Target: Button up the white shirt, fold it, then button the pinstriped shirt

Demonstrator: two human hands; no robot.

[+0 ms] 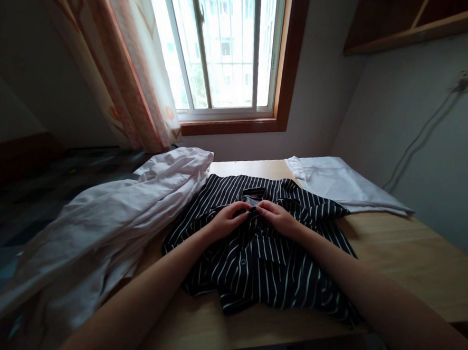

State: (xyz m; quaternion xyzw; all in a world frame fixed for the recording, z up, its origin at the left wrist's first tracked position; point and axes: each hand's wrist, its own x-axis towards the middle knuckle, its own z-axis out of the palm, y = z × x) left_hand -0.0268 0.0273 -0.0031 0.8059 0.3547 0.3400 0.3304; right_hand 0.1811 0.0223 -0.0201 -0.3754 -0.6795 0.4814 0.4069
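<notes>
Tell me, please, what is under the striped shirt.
The striped shirt lies on the wooden table, whose surface shows near its hem and to the right; anything else beneath the cloth is covered.

Dim overall, with daylight from a window (229, 48) glaring nearly white; the left side sinks into deep shadow, and the wide-angle view stretches and blurs toward its edges.

The button-up shirt (256, 242) lies on the table (411, 254), 1 loose garment (112, 215) left of it, 1 folded garment (337, 180) behind-right, the window (229, 50) behind.
</notes>
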